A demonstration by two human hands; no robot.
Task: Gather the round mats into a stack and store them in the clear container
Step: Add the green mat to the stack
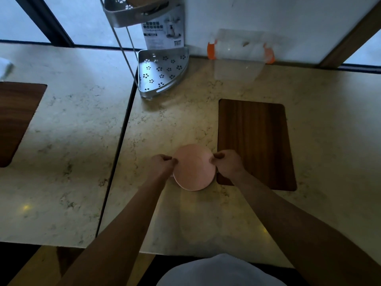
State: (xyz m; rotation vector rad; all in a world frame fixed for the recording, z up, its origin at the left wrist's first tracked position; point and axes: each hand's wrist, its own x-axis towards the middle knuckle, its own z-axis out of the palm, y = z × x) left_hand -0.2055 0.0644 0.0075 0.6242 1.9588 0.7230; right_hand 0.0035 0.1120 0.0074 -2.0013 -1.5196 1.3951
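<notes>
Bare desk lies open up to the far edge; metal rack blocks the far-left corner.

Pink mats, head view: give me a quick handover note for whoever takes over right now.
Left hand and right hand each pinch an opposite edge of the pink round mats, which look gathered into one stack at the near middle of the marble counter, just left of the wooden board.
Clear container with orange clips sits at the back against the wall, right of the metal corner rack.
Done: the gathering, apparently.
Left: carry the stack to the container and store it.
</notes>
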